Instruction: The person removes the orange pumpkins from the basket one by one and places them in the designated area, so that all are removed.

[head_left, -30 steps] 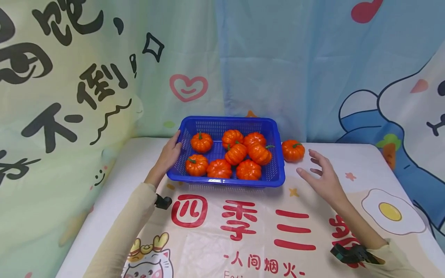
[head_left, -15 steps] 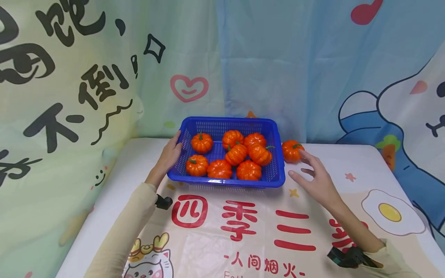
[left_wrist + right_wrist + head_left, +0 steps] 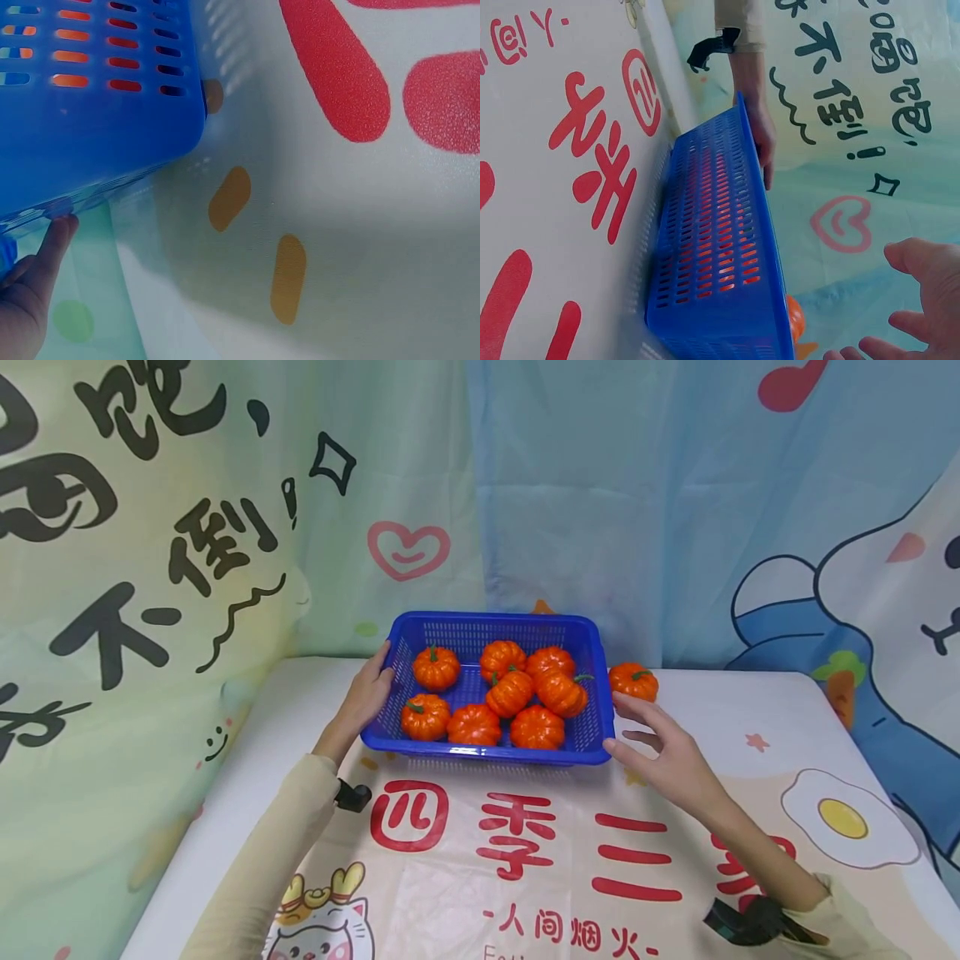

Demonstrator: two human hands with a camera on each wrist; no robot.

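A blue plastic basket point(image 3: 480, 758) with perforated walls holds several small orange pumpkins point(image 3: 474, 725) with green stems. At its left end my left hand point(image 3: 367, 693) grips the rim. One finger shows below the rim against the outer wall in the left wrist view, near the basket point(image 3: 112, 142). My right hand point(image 3: 671, 760) is beside the front right corner with spread fingers, and nothing is in it. Its thumb tip overlaps the rim there in the head view. One more pumpkin point(image 3: 633, 678) sits on the table just right of the basket, in front of the curtain.
The table point(image 3: 787, 702) has a white and beige cover with red lettering and a printed fried egg. A printed curtain point(image 3: 570, 543) hangs behind it, and another printed curtain point(image 3: 150, 718) on the left. A dark wrist device point(image 3: 750, 922) is on the right forearm.
The right hand has moved left, past the front of the loose pumpkin, to the basket's right side. The left hand, basket and pumpkins stay in place.
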